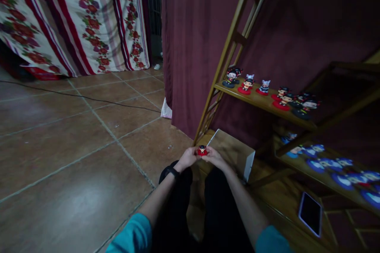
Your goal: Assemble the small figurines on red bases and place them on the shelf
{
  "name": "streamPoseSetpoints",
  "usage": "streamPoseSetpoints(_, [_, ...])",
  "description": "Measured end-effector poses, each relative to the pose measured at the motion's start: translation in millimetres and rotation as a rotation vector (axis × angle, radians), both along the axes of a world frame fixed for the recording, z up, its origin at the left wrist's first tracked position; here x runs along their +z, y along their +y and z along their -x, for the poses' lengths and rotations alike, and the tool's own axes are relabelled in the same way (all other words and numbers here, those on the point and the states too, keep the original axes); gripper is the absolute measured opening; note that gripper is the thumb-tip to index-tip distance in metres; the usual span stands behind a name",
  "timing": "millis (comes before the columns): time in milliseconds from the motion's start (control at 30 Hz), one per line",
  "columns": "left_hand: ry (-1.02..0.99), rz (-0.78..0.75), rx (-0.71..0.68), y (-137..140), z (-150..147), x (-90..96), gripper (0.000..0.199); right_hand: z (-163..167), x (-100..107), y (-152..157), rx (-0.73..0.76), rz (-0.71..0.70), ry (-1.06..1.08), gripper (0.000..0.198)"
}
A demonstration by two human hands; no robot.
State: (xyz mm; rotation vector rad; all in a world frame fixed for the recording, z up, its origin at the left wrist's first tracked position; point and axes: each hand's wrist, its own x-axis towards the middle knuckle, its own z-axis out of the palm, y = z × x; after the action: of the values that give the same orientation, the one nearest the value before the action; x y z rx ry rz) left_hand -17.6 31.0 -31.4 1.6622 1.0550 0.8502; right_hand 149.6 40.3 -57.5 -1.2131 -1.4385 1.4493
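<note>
Between my two hands is a small figurine [202, 150] with black hair and a red base. My left hand [189, 157] grips its left side, and a dark band circles that wrist. On the opposite side, the fingers of my right hand [215, 157] close on the same figurine. Both hands are above my knees, just in front of an open cardboard box [230, 148] on the low wooden shelf. What the box holds cannot be made out.
Several similar figurines [247, 84] stand along the upper wooden shelf [261, 103]. Blue-based figurines [322, 164] line a lower shelf at right. A phone or tablet [310, 212] lies on the bottom board. A black cable [89, 98] crosses the tiled floor [74, 142].
</note>
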Motion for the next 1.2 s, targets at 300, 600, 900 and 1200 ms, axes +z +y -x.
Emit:
streamPoseSetpoints(300, [-0.378,0.327,0.034,6.3,1.3,-6.1,0.04,3.7,13.6,-2.8,-0.003,-0.023,0.129,0.037])
streamPoseSetpoints(600, [-0.435,0.453,0.064,0.8,4.7,11.9,0.047,11.3,7.1,-3.7,-0.07,0.016,0.233,0.046])
streamPoseSetpoints(900, [-0.3,0.435,0.056,5.8,8.2,14.2,0.046,20.3,9.9,-8.0,-0.112,0.04,0.166,0.05])
streamPoseSetpoints(1200, [-0.241,0.431,-0.052,-3.0,20.1,35.5,0.047,35.8,20.2,-18.4,-0.185,0.019,0.132,0.048])
